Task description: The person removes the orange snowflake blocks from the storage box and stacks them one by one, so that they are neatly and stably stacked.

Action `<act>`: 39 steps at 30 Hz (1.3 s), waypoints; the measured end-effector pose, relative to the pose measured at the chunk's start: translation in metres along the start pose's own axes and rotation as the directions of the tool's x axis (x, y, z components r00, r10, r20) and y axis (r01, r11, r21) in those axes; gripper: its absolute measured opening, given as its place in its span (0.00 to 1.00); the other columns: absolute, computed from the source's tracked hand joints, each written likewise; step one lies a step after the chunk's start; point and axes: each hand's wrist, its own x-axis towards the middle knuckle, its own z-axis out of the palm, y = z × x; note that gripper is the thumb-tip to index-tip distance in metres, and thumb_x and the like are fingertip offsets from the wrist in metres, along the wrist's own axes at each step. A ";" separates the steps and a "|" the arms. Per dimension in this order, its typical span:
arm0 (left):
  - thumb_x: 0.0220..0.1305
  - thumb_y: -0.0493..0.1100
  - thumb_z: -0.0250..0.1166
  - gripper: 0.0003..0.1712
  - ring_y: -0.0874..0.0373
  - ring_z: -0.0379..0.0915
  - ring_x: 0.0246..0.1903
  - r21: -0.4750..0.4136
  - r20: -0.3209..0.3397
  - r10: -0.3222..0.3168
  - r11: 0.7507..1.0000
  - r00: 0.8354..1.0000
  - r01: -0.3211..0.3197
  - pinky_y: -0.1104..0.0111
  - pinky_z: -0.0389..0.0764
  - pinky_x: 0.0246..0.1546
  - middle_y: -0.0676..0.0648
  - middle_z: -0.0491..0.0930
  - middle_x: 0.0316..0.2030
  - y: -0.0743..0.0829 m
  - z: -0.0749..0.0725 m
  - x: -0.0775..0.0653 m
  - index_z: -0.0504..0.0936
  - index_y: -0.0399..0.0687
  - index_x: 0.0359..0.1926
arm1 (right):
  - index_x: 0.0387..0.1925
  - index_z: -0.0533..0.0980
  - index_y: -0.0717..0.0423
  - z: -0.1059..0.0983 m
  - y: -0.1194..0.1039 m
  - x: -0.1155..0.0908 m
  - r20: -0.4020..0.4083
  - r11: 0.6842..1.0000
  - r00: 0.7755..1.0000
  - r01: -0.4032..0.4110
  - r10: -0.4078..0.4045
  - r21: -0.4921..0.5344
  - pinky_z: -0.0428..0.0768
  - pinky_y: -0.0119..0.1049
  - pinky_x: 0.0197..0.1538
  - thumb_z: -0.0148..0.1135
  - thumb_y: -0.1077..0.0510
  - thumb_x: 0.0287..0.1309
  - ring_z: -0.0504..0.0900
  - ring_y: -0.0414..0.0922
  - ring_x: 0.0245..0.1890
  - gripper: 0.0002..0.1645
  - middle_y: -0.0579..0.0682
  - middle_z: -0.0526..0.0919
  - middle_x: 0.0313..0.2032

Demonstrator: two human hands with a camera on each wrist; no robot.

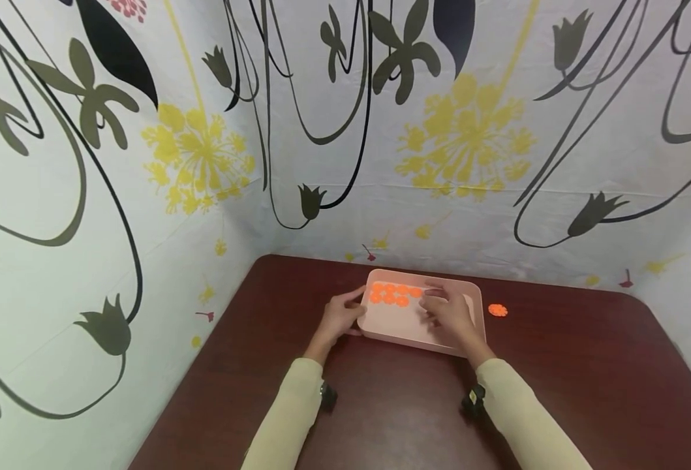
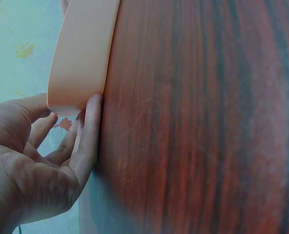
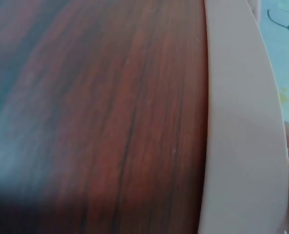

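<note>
A shallow pale pink tray (image 1: 400, 323) lies on the table, with several small flat orange pieces (image 1: 389, 289) with scalloped edges in two rows at its far left. My left hand (image 1: 344, 315) grips the tray's left end; in the left wrist view, its thumb is at the rim and the fingers (image 2: 88, 134) lie along the wall and low by the table. Over the tray's right half is my right hand (image 1: 447, 310), fingers bent, fingertips right beside the last piece of the far row. I cannot tell whether they pinch it. The right wrist view mostly shows the tray's outer wall (image 3: 244, 126).
One more orange piece (image 1: 498, 310) lies on the dark red-brown table (image 1: 398, 405), just right of the tray. Behind and to both sides, a white cloth (image 1: 345, 163) with a plant print rises past the table's edges. Each wrist wears a small black device (image 1: 473, 399).
</note>
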 end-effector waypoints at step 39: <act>0.72 0.41 0.68 0.32 0.55 0.87 0.34 0.013 0.001 0.003 1.000 1.000 -0.003 0.57 0.92 0.26 0.41 0.87 0.49 0.000 0.000 0.001 0.77 0.71 0.73 | 0.60 0.82 0.50 0.013 0.016 0.045 -0.110 0.966 0.987 -0.137 0.115 -0.218 0.81 0.34 0.19 0.75 0.56 0.62 0.80 0.43 0.14 0.25 0.49 0.80 0.23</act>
